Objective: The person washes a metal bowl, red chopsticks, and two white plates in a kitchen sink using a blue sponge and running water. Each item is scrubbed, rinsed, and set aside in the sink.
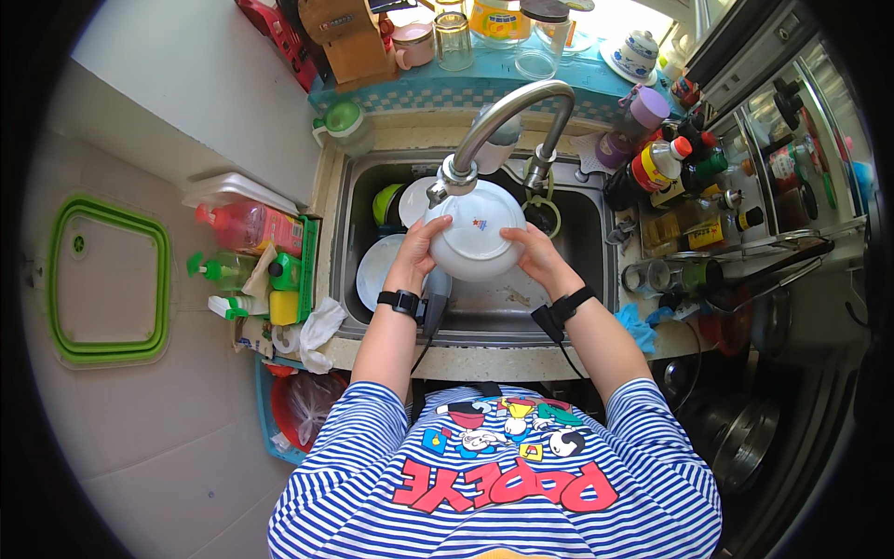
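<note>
Both my hands hold a white ceramic plate by its sides, its underside with a foot ring and a small printed mark facing up. My left hand grips the left rim, thumb on the base. On the right rim, my right hand does the same. Just above the plate's far edge hangs the spout of a metal faucet; whether water runs is hard to tell. Beneath lies a stainless steel sink. In its left part rest more white dishes and a lime-green item.
Soap and detergent bottles and a yellow sponge stand left of the sink. A white cloth drapes over the front edge. Sauce bottles crowd the right side. Glass jars line the back ledge. A blue cloth lies front right.
</note>
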Demonstrator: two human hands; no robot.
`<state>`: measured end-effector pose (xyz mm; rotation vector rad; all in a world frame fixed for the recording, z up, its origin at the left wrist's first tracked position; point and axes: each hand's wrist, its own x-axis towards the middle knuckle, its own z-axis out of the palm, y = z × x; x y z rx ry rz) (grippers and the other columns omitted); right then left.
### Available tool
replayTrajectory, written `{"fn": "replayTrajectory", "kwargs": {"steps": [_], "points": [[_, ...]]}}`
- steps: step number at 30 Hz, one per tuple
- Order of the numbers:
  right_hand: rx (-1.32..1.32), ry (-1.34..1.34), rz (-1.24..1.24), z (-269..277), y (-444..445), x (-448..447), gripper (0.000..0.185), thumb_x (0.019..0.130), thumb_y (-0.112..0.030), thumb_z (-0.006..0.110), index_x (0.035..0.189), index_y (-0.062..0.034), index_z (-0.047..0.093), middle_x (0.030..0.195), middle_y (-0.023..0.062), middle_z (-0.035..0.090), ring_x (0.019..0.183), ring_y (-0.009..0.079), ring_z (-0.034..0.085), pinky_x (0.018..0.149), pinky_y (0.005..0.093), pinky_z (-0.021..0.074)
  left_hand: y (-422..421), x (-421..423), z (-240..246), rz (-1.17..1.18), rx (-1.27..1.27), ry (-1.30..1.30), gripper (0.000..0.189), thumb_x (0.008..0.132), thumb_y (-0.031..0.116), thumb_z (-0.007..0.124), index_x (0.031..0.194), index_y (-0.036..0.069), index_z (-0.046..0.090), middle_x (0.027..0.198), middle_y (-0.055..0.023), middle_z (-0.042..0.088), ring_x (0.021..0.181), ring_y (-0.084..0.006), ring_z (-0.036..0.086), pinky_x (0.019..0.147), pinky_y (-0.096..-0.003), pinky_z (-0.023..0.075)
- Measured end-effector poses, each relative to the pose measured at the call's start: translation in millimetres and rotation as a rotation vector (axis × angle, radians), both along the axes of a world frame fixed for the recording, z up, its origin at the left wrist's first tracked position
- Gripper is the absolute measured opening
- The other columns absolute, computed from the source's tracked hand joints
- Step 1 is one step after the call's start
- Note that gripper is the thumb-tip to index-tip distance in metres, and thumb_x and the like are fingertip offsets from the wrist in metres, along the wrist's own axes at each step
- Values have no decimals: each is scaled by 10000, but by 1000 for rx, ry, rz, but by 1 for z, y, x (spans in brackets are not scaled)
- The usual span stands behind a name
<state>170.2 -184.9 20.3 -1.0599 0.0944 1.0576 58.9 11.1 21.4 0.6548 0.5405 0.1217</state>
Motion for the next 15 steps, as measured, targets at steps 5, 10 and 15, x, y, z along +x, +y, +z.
{"fn": "replayTrajectory", "kwargs": {"steps": [5,10,15], "points": [[-397,-548,-38,-27,9,30,523,792,-188,725,1235,-46,487,1125,98,566,1081,190,519,907,310,428,-4,-13,16,148,296,39,476,761,50,707,1190,-28,516,1118,-143,611,995,-237,614,874,-351,501],[-308,-715,-34,-42,13,84,270,936,-176,517,1121,0,603,1028,50,628,919,108,555,822,238,429,-6,-26,28,206,403,66,443,738,23,717,1140,-40,541,1059,-130,633,935,-214,631,837,-335,508],[-268,-537,-41,-34,14,104,264,940,-183,492,1063,9,626,982,57,655,884,124,587,795,254,445,-10,-36,29,176,555,174,455,745,31,701,1163,-39,535,1090,-117,621,958,-201,615,852,-328,491]]}}
